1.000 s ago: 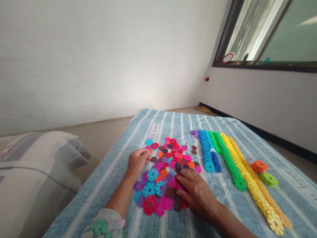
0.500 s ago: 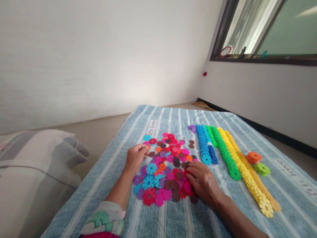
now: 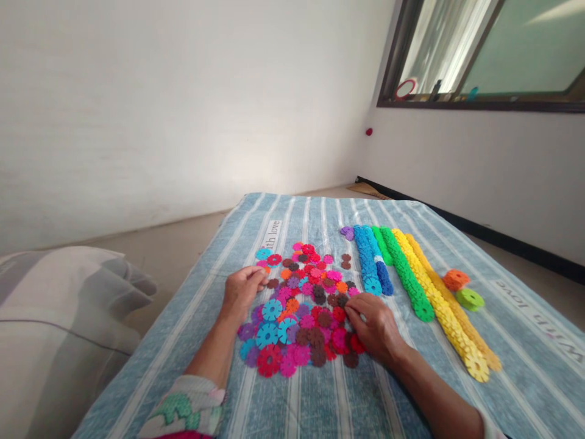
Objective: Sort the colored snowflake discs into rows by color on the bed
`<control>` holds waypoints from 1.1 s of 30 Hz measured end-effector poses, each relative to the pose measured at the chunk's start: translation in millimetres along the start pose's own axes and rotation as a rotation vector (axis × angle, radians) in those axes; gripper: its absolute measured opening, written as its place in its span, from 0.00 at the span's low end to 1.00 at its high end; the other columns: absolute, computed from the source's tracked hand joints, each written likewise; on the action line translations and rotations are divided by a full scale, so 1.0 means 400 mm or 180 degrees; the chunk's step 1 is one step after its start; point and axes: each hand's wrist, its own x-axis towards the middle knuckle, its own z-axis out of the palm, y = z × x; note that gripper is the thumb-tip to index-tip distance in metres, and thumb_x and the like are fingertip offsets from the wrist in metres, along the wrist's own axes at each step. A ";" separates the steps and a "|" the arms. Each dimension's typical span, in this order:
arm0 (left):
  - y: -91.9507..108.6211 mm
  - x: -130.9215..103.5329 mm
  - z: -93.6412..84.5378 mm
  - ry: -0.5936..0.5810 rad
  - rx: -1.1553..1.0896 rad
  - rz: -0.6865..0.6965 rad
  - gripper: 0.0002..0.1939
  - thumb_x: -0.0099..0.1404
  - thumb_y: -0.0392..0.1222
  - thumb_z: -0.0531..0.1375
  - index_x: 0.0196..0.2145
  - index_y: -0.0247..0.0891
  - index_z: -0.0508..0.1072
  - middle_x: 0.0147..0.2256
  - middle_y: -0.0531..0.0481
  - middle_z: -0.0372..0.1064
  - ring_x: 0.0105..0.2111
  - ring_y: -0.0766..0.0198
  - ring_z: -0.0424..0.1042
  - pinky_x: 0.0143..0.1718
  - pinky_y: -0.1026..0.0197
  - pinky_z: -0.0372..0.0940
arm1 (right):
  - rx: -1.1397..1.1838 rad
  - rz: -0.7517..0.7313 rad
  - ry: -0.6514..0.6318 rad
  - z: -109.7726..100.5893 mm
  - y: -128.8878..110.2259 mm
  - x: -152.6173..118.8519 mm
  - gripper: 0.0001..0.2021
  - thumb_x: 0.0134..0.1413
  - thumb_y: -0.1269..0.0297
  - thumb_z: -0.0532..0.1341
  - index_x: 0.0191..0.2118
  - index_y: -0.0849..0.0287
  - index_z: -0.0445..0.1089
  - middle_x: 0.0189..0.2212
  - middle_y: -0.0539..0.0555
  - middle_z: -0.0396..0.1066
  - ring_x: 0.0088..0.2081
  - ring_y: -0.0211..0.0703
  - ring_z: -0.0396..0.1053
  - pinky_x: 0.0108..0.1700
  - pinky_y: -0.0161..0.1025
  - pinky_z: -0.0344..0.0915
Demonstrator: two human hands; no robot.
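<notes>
A pile of plastic snowflake discs in red, pink, purple, blue, orange and brown spreads over the striped cloth. My left hand is at the pile's left edge, thumb and fingers closed together. An orange disc shows at its fingertips; whether it is gripped I cannot tell. On the right side of the pile, my right hand has its thumb and fingertips drawn together beside a dark brown disc. Anything inside that pinch is hidden. Red discs lie under and beside this hand.
Right of the pile lie long rows of sorted discs: blue, green, yellow. Orange and lime stacks sit farther right. Small purple and brown groups lie behind. Covered bedding stands at left.
The view has shifted slightly, moving the scene left. My right hand's fingers and thumb have drawn closer together, uncovering red discs by it. My left hand stays at the same edge.
</notes>
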 end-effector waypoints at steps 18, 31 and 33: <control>0.003 -0.002 -0.003 0.0006 0.0002 -0.0034 0.16 0.45 0.48 0.63 0.29 0.34 0.76 0.20 0.51 0.72 0.22 0.65 0.69 0.26 0.64 0.64 | 0.0032 0.0202 0.0033 0.007 -0.007 -0.001 0.14 0.61 0.68 0.52 0.25 0.58 0.67 0.23 0.51 0.66 0.30 0.39 0.63 0.35 0.35 0.56; 0.002 -0.002 -0.003 -0.0002 0.0062 0.0019 0.15 0.45 0.48 0.63 0.28 0.35 0.76 0.19 0.52 0.72 0.21 0.64 0.69 0.26 0.64 0.63 | -0.0106 0.0093 -0.0217 0.004 -0.009 0.000 0.14 0.61 0.69 0.52 0.24 0.59 0.66 0.25 0.52 0.65 0.32 0.40 0.63 0.36 0.35 0.57; 0.003 -0.002 -0.002 -0.0009 0.0055 0.0002 0.15 0.45 0.48 0.63 0.28 0.34 0.76 0.19 0.51 0.72 0.21 0.65 0.68 0.26 0.64 0.63 | -0.0109 0.0103 -0.0208 0.003 -0.011 0.000 0.14 0.61 0.69 0.52 0.25 0.59 0.67 0.26 0.52 0.66 0.32 0.40 0.63 0.37 0.35 0.57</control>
